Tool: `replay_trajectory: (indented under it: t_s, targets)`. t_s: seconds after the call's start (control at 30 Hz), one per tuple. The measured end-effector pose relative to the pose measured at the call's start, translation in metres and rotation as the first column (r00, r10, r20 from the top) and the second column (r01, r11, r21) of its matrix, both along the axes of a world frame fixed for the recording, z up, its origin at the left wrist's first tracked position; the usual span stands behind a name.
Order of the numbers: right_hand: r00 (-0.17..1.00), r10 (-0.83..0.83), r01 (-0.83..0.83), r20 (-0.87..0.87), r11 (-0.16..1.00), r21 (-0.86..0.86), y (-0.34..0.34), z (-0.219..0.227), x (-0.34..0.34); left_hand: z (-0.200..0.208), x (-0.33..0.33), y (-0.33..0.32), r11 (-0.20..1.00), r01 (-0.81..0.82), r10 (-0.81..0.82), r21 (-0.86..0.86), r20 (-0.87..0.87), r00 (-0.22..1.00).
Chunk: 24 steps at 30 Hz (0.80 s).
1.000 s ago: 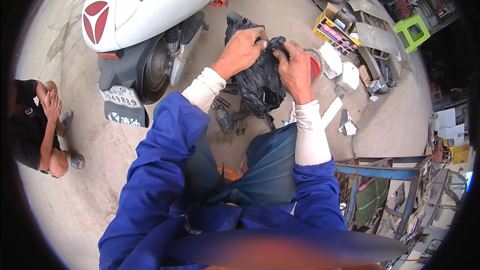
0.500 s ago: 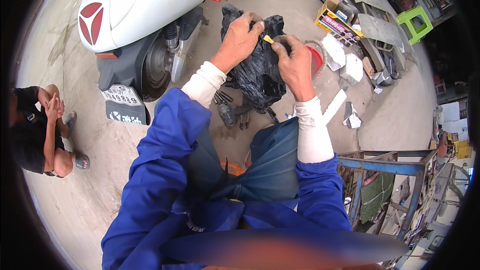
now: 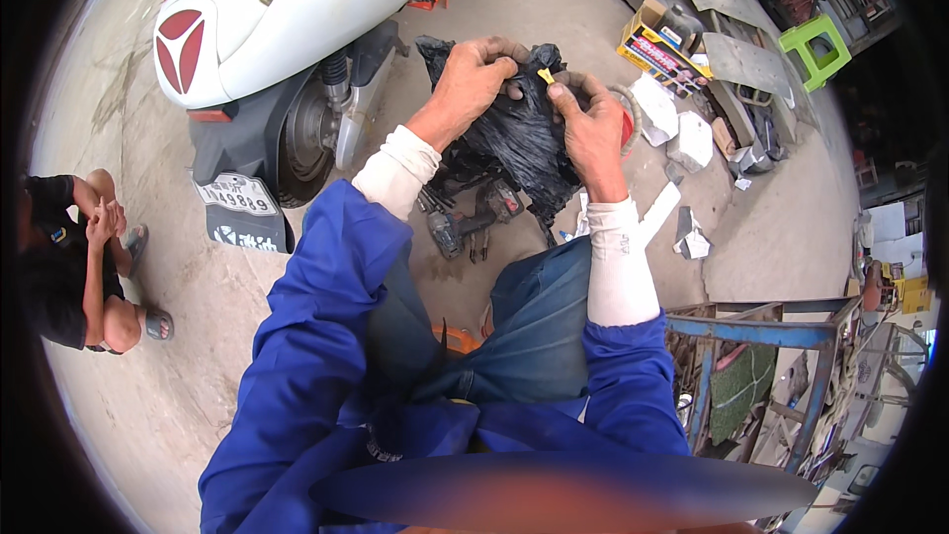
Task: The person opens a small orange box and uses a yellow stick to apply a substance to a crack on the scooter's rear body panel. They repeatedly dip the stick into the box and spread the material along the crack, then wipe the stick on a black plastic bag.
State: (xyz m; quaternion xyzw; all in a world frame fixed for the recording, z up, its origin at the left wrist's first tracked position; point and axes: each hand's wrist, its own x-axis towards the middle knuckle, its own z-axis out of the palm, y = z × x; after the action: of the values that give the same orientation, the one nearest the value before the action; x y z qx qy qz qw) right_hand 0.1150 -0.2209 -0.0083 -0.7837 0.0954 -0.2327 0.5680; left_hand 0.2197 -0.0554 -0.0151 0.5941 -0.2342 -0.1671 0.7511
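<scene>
A crumpled black plastic bag [image 3: 519, 143] hangs between my hands, over the floor in front of my knees. The curled fingers of my left hand [image 3: 473, 87] are closed on its upper part, the fingertips partly hidden. My right hand [image 3: 593, 129] pinches a small yellow piece [image 3: 547, 76] between thumb and forefinger, against the bag's top; its exact kind is too small to tell. Below the bag lies a cordless power tool [image 3: 457, 227] in grey and black, with dark sockets or bits beside it.
A white scooter [image 3: 287, 20] stands at the left. Another person [image 3: 84, 257] squats at the far left. On the right are a red-lined bucket [image 3: 628, 124], white foam blocks [image 3: 692, 143], a yellow-black carton [image 3: 667, 54], a green stool [image 3: 816, 49] and a blue metal frame [image 3: 751, 329].
My right hand and the yellow piece have shifted slightly right. The bag has swung and spread to the lower right, showing more of the power tool.
</scene>
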Motion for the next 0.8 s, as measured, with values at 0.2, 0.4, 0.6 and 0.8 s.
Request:
replay_trajectory:
  t_s: [0.2, 0.4, 0.6, 0.8]
  targets:
    - [0.999, -0.037, 0.041, 0.032, 0.992, -0.123, 0.007, 0.005, -0.003, -0.001, 0.0, 0.002, 0.999, 0.031, -0.031, 0.011, 0.036, 0.999]
    - [0.979, -0.024, 0.127, 0.203, 0.847, -0.515, 0.011, 0.006, -0.004, 0.0, 0.0, 0.001, 0.993, 0.021, -0.03, 0.117, 0.072, 0.997]
    - [0.957, -0.017, 0.188, 0.29, 0.798, -0.573, 0.017, 0.004, 0.001, -0.007, 0.0, 0.0, 0.985, 0.075, -0.1, -0.158, -0.154, 0.983]
    - [0.946, -0.035, 0.232, 0.322, 0.768, -0.598, 0.017, 0.005, -0.001, -0.008, 0.003, 0.001, 0.971, 0.125, -0.165, -0.204, -0.194, 0.967]
